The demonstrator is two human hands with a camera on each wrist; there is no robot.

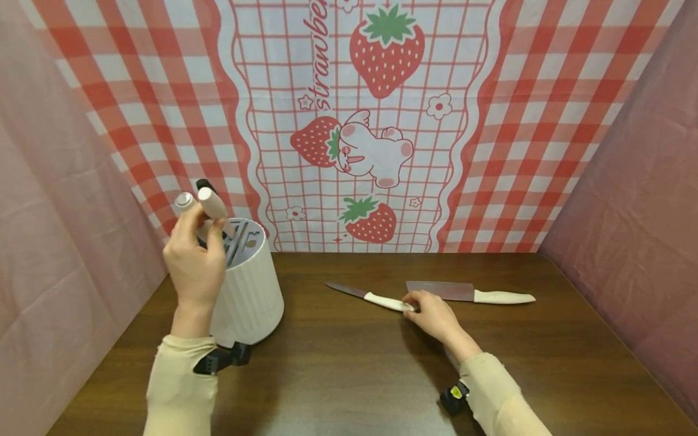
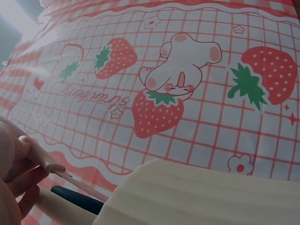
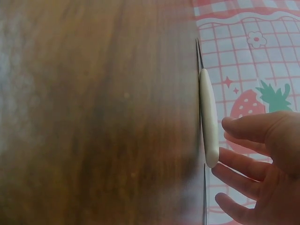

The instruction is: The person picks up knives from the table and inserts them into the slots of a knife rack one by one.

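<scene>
My left hand (image 1: 195, 266) pinches a knife with a pale handle (image 1: 212, 203) over the white ribbed knife block (image 1: 245, 303). In the left wrist view, its narrow blade (image 2: 84, 185) runs down toward the block's top edge. Beside it stand a second pale handle (image 2: 63, 206) and a dark handle (image 2: 77, 198). My right hand (image 1: 436, 316) is low over the table at the butt of a small knife's white handle (image 1: 384, 300). In the right wrist view, its fingertips (image 3: 225, 164) are right at that handle's end, with the thumb apart from it.
A cleaver (image 1: 442, 290) with a white handle lies on the brown wooden table (image 1: 349, 375), just behind the right hand. Behind the table hangs a strawberry-print cloth (image 1: 371, 151), with pink fabric (image 1: 621, 181) at both sides.
</scene>
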